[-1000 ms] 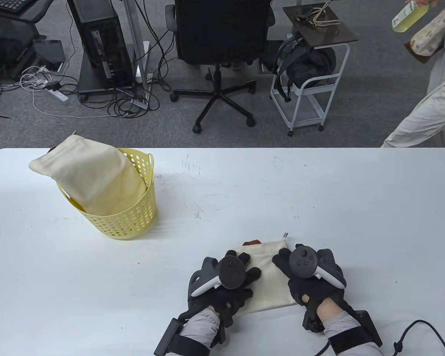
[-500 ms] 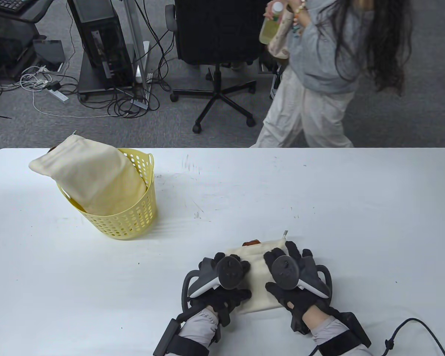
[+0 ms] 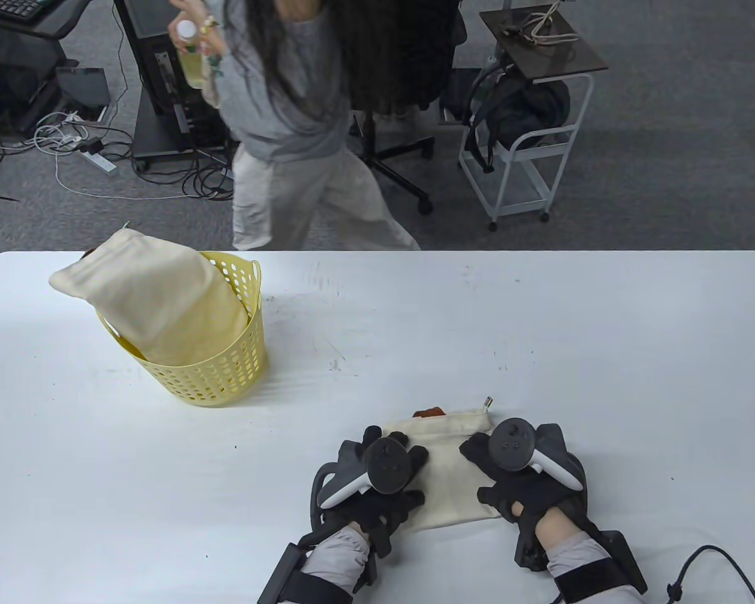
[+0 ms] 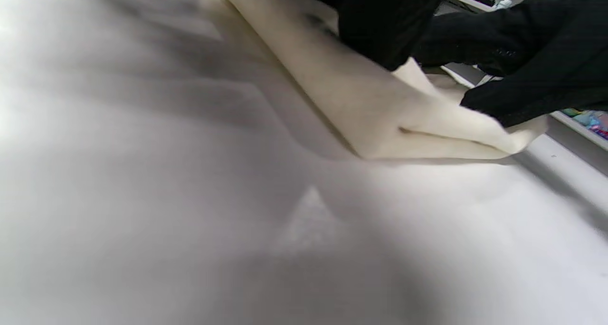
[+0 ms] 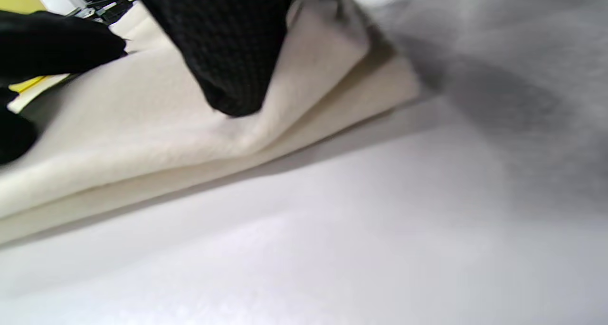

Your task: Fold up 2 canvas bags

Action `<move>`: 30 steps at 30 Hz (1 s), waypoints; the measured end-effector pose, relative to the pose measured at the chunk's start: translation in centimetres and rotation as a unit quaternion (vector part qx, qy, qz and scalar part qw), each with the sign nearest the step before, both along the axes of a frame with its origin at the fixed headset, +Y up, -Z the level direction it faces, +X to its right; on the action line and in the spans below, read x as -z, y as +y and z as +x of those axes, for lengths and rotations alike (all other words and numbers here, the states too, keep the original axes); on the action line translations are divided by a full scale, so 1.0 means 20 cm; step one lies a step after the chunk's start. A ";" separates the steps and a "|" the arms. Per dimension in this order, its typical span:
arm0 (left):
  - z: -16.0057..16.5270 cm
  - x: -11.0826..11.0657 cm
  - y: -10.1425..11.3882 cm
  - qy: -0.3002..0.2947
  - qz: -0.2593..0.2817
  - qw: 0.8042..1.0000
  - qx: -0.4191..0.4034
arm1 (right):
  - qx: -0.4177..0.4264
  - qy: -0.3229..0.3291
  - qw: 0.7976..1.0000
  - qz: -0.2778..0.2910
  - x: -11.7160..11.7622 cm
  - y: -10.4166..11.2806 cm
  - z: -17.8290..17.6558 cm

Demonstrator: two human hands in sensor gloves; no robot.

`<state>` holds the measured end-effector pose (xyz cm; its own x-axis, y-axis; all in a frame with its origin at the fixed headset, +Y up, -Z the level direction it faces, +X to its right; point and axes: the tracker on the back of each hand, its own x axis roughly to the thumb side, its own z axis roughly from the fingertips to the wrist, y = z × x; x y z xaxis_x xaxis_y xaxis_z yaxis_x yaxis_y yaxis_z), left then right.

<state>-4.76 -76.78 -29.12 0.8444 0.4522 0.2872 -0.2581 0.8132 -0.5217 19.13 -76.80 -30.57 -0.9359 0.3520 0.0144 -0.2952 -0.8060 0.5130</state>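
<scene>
At the far left of the table (image 3: 541,327), the basket (image 3: 226,371) holds the second bag (image 3: 157,302), which leans out over the basket's far-left rim. It is well apart from both hands; no fold shows on it.

Near the front edge, the first bag (image 3: 453,478) lies flat between the hands, already doubled: both wrist views show stacked layers with a rounded fold edge. Its long axis runs away from the person, tilted slightly right, with the drawstring end (image 3: 487,402) farthest from the body.

The left hand (image 3: 377,478) rests on the bag's left edge. Its fingers (image 4: 380,25) lie on top of the cloth, pressing down rather than curling round it; whether the thumb tucks under the edge cannot be told.

The right hand (image 3: 522,472) sits on the bag's right side. One finger (image 5: 228,68) presses the upper layer down, and the layers gape slightly at the corner beside it. No pinch is visible.

Judgement: the bag lies directly under and between both hands, equally near each. A further fold would most likely run along the long axis, far end toward near end. The gaping right corner may spring open if pressure is released.
</scene>
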 end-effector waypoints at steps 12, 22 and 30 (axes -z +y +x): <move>-0.08 0.04 -0.02 0.004 -0.040 0.999 -0.027 | 0.021 0.017 0.996 -0.081 0.01 -0.02 -0.01; -0.04 0.03 -0.02 0.006 -0.027 0.999 0.019 | -0.127 -0.011 0.984 0.125 -0.03 -0.01 -0.10; -0.02 0.02 -0.02 0.009 0.000 0.999 0.035 | -0.099 0.031 0.971 0.214 -0.10 0.15 -0.18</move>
